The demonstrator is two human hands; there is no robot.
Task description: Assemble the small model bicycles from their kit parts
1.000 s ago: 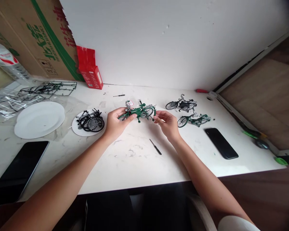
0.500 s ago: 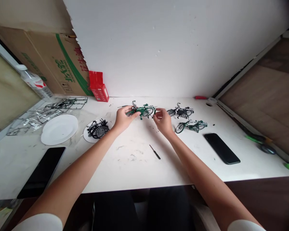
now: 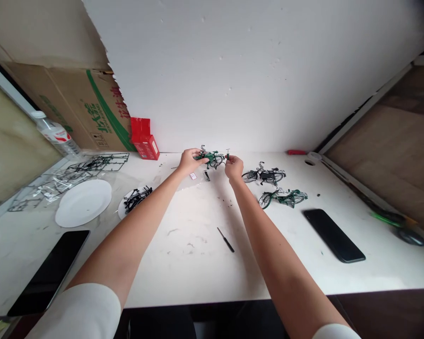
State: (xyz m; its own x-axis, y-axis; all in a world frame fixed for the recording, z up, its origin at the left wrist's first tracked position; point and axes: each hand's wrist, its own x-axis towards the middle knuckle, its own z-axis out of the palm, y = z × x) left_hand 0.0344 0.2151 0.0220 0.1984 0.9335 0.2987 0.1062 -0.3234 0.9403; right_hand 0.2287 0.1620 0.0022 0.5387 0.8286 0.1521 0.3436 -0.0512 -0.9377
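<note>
My left hand [image 3: 191, 161] is closed around the front of a green model bicycle [image 3: 214, 159], whose handlebar and rear wheel stick out past the fingers. Just right of that rear wheel, my right hand [image 3: 234, 166] pinches a small upright green part with a thin T-shaped top, which looks like a miniature bicycle pump [image 3: 228, 154]. Below the bicycle, a small dark piece [image 3: 207, 175] and a tiny white label [image 3: 192, 176] lie on the table. A black model bicycle [image 3: 265, 175] and another green model bicycle [image 3: 283, 198] stand right of my right hand.
A small screwdriver [image 3: 226, 240] lies mid-table. Phones lie at left [image 3: 49, 273] and right [image 3: 334, 234]. Left are a white plate [image 3: 83, 202], a dish of black parts [image 3: 136, 200], part frames [image 3: 102, 162], a bottle [image 3: 54, 134] and a red box [image 3: 144, 139].
Both hands have moved farther from the table's front edge with the bicycle and the pump-like part. The T-shaped top now shows above my right hand. The view has shifted slightly.
</note>
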